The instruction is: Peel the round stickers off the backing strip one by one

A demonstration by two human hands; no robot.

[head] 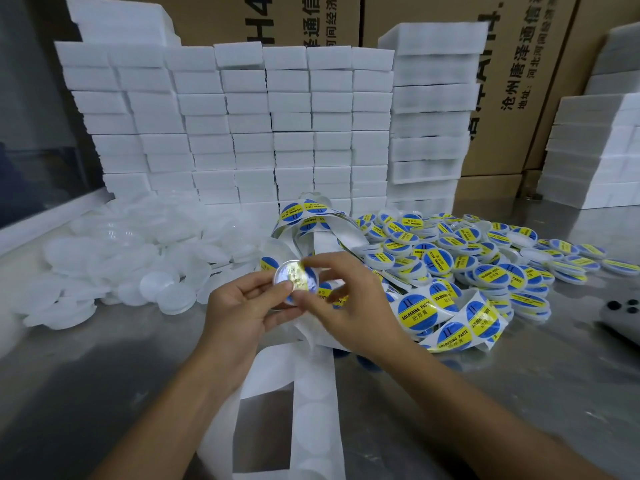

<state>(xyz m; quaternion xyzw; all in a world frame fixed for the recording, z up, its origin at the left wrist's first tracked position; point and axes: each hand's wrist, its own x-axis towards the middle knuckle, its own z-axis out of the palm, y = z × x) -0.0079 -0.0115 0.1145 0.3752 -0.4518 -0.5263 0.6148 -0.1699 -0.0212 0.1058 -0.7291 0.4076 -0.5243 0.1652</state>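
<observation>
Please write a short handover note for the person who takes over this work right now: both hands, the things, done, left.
Left hand holds a round lid.
Right hand pinches a sticker on that lid.
Sticker strip with stickers left lies right of the hands; empty backing trails toward you.
Done: pile of labelled lids at right.
Left: pile of plain lids at left.

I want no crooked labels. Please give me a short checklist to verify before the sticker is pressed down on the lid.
1. Left hand holds the round lid steady: ok.
2. Right hand has a grip on the sticker: ok.
3. Sticker centred on the lid: cannot tell, blurred.
4. Sticker free of wrinkles: cannot tell.
5. Sticker strip with more stickers close by: ok.
6. Unlabelled lids within reach: ok.
</observation>
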